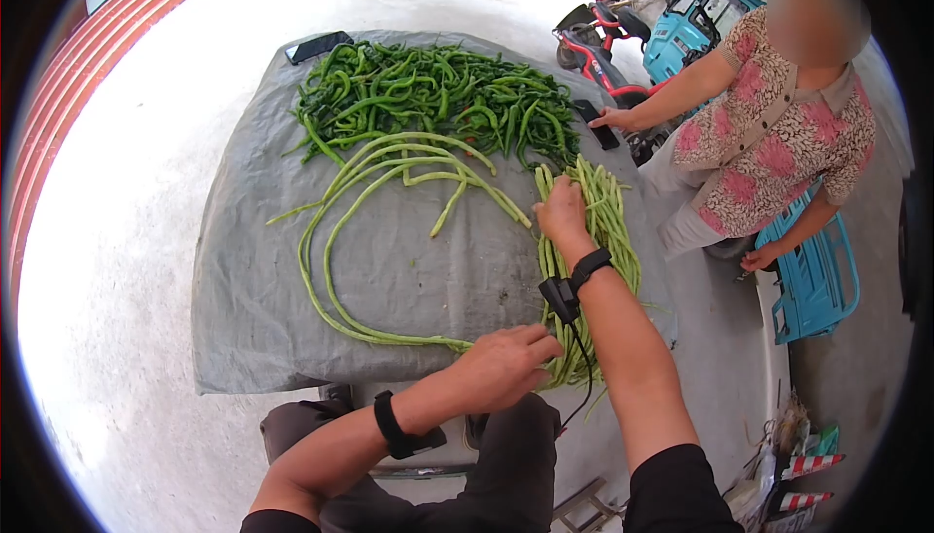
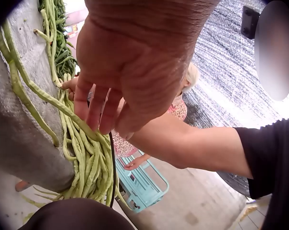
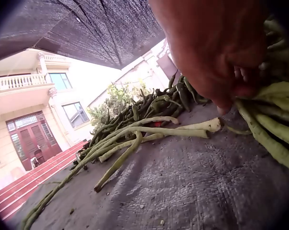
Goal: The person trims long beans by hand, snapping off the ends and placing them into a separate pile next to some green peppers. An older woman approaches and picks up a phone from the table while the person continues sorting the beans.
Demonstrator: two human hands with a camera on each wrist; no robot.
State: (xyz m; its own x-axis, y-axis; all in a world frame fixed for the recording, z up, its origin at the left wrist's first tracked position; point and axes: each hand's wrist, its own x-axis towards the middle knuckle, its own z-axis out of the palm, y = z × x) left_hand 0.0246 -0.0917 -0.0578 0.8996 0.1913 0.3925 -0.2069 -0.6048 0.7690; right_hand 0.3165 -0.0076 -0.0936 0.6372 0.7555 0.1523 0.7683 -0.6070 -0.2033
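Note:
A thick bundle of yard-long beans (image 1: 613, 231) lies along the right side of a grey-covered table (image 1: 438, 280). My right hand (image 1: 562, 212) grips beans at the bundle's upper end, fingers curled; in the right wrist view the hand (image 3: 216, 57) hides part of them. Over the table's front edge, my left hand (image 1: 501, 366) has its fingers extended beside the lower part of the bundle. The left wrist view shows its palm and loose fingers, overlapping one bean (image 2: 49, 98). Several loose yard-long beans (image 1: 326, 300) curve across the middle of the table.
Green peppers (image 1: 428, 95) are heaped along the back. A phone (image 1: 319, 47) lies at the far left corner. Another person (image 1: 769, 134) stands at the right, one hand at a dark phone (image 1: 595, 124). Beyond are a blue vehicle (image 1: 693, 27) and red steps (image 1: 88, 76).

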